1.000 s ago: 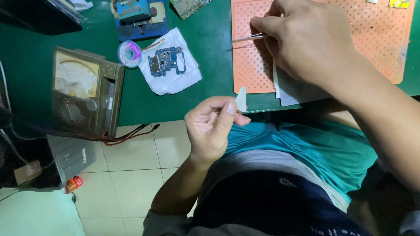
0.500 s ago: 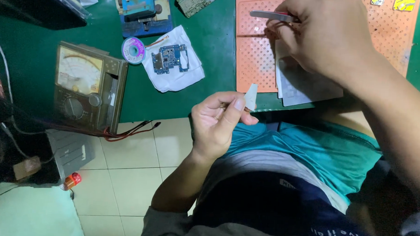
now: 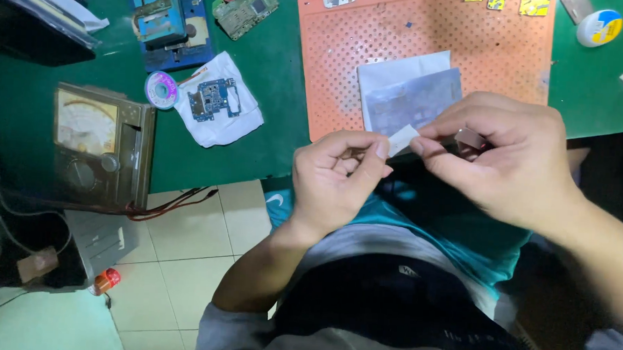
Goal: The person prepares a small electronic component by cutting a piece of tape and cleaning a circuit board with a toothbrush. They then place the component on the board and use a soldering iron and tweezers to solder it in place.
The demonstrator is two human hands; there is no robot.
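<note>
Dim, greenish overhead light; edges darken, slightly soft.

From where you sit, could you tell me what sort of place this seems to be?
Most likely an electronics repair bench, probably for phones. An analogue multimeter stands on the green mat, a bare blue circuit board lies on a white cloth, and a blue board-holding jig sits beside an orange perforated work mat.

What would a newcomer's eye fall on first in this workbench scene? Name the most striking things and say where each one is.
First, the two hands at centre: the left hand and right hand pinch a small white strip between them, just off the table's front edge. Behind them an orange perforated mat lies on the green table. At left stand an analog meter and a blue circuit board on white cloth.
</note>
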